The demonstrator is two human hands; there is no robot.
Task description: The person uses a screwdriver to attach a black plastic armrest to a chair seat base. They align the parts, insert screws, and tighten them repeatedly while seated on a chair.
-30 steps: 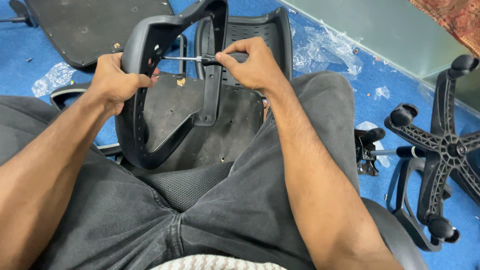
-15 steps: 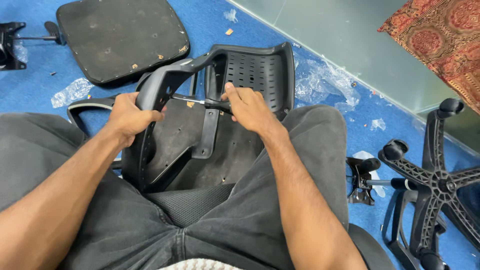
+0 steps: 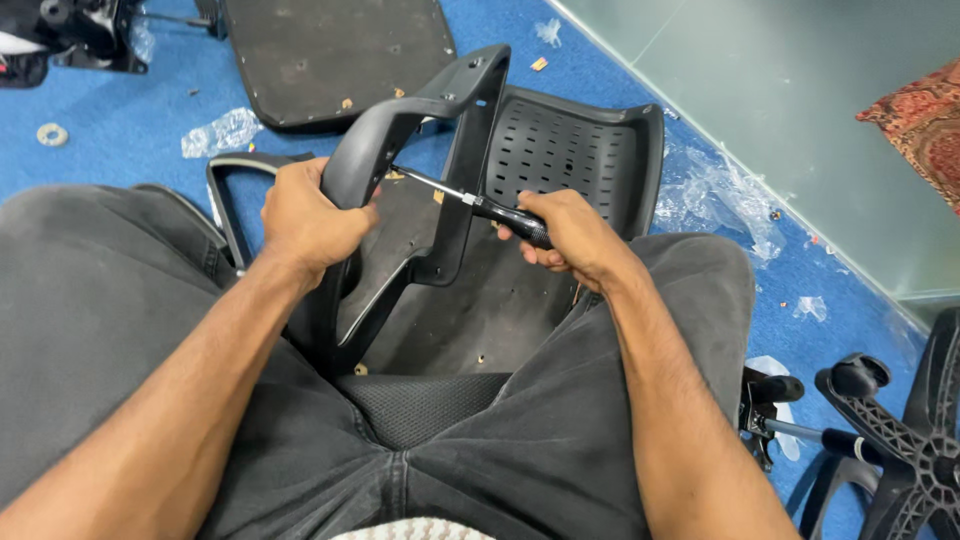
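The left hand (image 3: 305,215) is closed around the black chair armrest (image 3: 400,180), held upright over the lap. The right hand (image 3: 570,235), at 3 o'clock from it, holds a screwdriver (image 3: 480,205) by its black handle; the shaft tip meets the armrest at 10 o'clock. A perforated backrest (image 3: 575,150) lies behind.

Blue carpet floor (image 3: 130,120) w/ plastic scraps (image 3: 222,131); grey wall (image 3: 800,110) right; patterned rug (image 3: 925,125) corner.

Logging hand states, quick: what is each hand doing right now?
Left hand: closed around the black armrest frame.
Right hand: closed on the screwdriver.
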